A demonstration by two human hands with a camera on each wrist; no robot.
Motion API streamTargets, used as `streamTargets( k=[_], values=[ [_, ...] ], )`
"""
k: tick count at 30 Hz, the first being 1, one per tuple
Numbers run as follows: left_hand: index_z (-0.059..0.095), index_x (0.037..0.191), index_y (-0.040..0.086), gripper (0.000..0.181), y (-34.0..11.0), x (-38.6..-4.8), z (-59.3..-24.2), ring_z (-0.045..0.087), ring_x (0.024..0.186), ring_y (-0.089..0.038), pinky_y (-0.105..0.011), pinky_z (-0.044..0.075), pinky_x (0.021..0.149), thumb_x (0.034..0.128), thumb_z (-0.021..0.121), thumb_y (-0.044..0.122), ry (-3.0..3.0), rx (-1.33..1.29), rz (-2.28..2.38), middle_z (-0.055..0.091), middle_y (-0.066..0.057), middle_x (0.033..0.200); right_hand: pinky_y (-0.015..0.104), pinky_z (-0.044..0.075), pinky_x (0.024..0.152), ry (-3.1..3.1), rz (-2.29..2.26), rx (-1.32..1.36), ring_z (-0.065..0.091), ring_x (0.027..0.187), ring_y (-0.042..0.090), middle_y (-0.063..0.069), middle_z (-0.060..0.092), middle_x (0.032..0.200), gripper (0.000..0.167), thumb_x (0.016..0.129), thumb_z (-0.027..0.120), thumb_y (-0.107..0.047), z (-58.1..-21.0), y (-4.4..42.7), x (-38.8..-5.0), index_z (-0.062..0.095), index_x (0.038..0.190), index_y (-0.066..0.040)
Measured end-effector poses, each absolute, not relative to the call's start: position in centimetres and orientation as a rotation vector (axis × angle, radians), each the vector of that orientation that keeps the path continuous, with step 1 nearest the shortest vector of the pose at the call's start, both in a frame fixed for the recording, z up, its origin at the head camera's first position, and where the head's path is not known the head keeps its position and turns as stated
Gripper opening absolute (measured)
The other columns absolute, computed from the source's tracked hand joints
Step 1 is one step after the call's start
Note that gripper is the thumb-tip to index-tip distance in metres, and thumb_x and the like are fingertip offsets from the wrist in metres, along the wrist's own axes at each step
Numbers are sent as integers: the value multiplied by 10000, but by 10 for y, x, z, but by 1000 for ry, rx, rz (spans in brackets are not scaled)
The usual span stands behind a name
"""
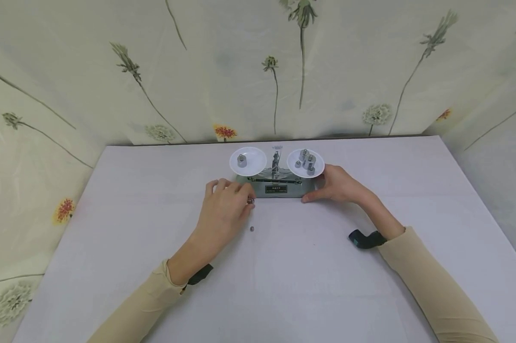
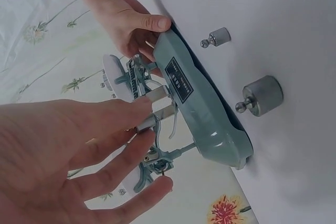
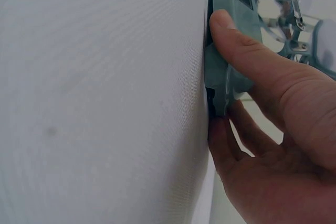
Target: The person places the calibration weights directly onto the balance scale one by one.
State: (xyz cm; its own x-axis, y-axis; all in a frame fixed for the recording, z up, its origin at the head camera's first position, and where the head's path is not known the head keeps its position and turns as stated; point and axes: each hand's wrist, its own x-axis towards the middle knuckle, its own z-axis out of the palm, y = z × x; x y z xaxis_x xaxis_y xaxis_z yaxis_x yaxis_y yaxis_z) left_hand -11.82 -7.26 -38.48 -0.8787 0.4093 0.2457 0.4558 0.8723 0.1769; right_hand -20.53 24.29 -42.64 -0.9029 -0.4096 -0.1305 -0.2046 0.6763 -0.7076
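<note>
My left hand point(image 1: 225, 205) pinches a small metal weight point(image 1: 250, 201) between thumb and fingertips, just before the left front of a balance scale point(image 1: 276, 189). In the left wrist view fingers partly cover that weight. My right hand point(image 1: 339, 183) grips the right end of the scale's green base point(image 3: 231, 35), thumb on the front and fingers behind. One weight point(image 1: 241, 160) stands on the left pan point(image 1: 258, 167). Several weights point(image 1: 310, 161) stand on the right pan point(image 1: 293, 167).
A tiny weight point(image 1: 252, 228) sits on the white tabletop point(image 1: 283, 286) in front of the scale. The left wrist view shows a larger weight point(image 2: 265, 97) and a smaller weight point(image 2: 218, 37) standing there. Flower-print cloth point(image 1: 240, 71) hangs behind the table.
</note>
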Motion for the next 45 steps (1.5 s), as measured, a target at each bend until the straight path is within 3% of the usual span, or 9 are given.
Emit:
streamTargets(
  k=[45],
  values=[
    [764, 1149, 151, 188, -86, -142, -363, 676, 1180, -360, -549, 495, 1016, 982, 809, 225, -2578, -582, -497, 817, -86, 1115, 610, 410, 1243, 2610, -1055, -516, 537, 1486, 410, 183, 591, 1567, 988, 773, 996, -240, -432, 245, -207, 457, 1584, -73]
  ],
)
